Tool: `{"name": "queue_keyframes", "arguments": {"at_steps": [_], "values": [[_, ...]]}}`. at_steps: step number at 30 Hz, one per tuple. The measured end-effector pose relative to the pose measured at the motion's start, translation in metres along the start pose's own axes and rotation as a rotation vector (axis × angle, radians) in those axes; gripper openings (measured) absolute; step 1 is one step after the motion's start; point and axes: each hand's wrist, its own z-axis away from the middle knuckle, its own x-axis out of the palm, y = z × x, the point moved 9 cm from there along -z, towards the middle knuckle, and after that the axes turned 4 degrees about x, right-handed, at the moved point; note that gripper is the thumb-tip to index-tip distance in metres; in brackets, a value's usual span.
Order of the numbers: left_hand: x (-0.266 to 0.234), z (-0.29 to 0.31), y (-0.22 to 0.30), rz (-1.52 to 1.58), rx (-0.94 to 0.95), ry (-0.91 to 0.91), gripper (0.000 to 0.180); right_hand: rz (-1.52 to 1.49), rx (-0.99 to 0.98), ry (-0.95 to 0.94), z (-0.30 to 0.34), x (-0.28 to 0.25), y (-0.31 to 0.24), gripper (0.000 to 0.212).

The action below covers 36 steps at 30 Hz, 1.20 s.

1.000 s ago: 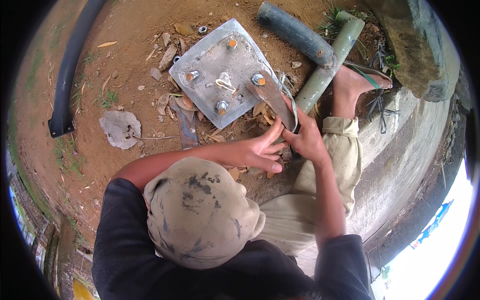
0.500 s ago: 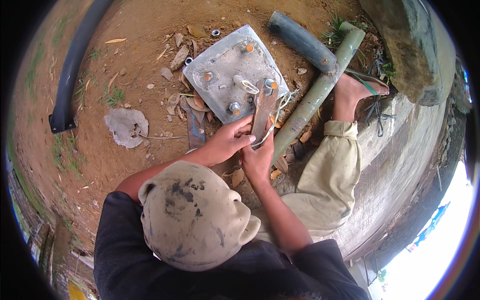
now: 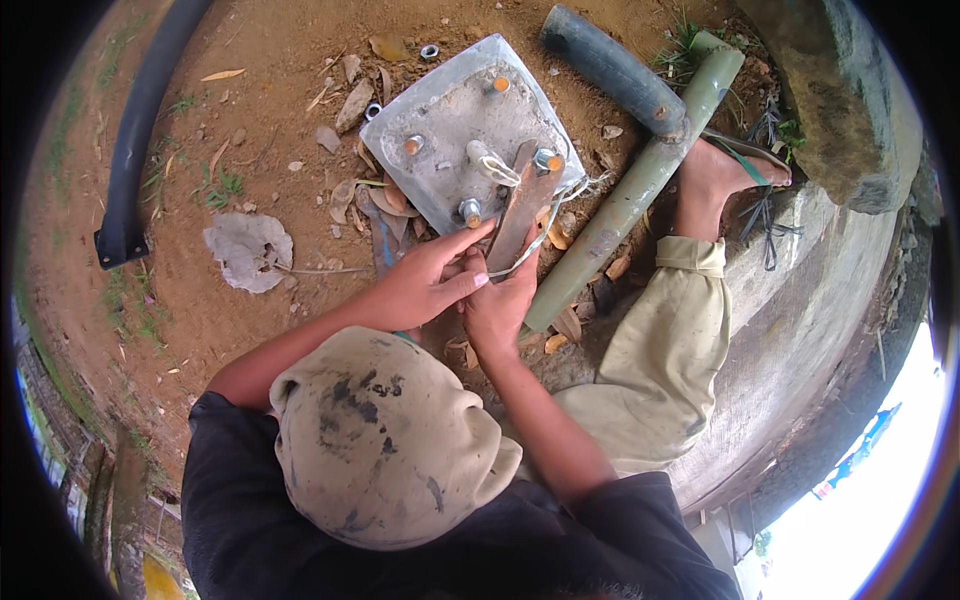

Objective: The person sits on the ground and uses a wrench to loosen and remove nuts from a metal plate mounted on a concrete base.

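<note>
A square concrete block (image 3: 447, 92) with a pale grey border has several upright orange-tipped bolts (image 3: 413, 145) and a pale loop (image 3: 492, 168) near its middle. Against the right bolt (image 3: 548, 160) rests the upper end of a rusty flat metal bar (image 3: 523, 205). My right hand (image 3: 500, 310) is closed around the bar's lower part. A thin white string (image 3: 545, 232) runs beside the bar. My left hand (image 3: 445, 275) meets the right one, its index finger stretched to the bar and its thumb over my right hand. Its other fingers are curled, and what they pinch is hidden.
Two loose nuts (image 3: 429, 51) lie left of the block among stones and leaves. To the right are a green pipe (image 3: 640, 190) and a dark pipe (image 3: 612, 68). A black curved tube (image 3: 150, 120) lies far left. My bare foot (image 3: 725, 172) rests near a large rock (image 3: 850, 110).
The bar's lower end has swung a little left with both hands, so the bar slants more against the right bolt. The whole view has shifted slightly.
</note>
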Motion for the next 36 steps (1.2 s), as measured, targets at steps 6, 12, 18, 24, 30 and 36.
{"name": "queue_keyframes", "arguments": {"at_steps": [6, 12, 18, 24, 30, 36], "values": [[0.014, 0.011, 0.012, -0.065, -0.007, -0.217, 0.097, 0.219, -0.114, -0.043, -0.006, -0.014, -0.007, 0.077], [0.033, 0.002, -0.008, 0.333, -0.186, -0.247, 0.109, 0.155, -0.048, -0.160, -0.013, -0.028, -0.007, 0.084], [0.112, -0.044, 0.007, 0.488, -0.136, -0.421, 0.128, 0.655, -0.470, -0.571, -0.083, -0.106, -0.055, 0.079], [0.118, -0.073, 0.023, 0.560, 0.059, -0.439, 0.122, 0.848, -0.262, -0.736, -0.091, -0.114, -0.096, 0.081], [0.087, -0.037, -0.005, 0.534, -0.046, -0.408, 0.109, 0.429, -0.082, -0.304, -0.016, -0.099, -0.020, 0.079], [0.054, -0.025, -0.001, 0.417, 0.026, -0.176, 0.096, 0.111, -0.028, -0.123, -0.004, -0.047, 0.000, 0.077]]}}
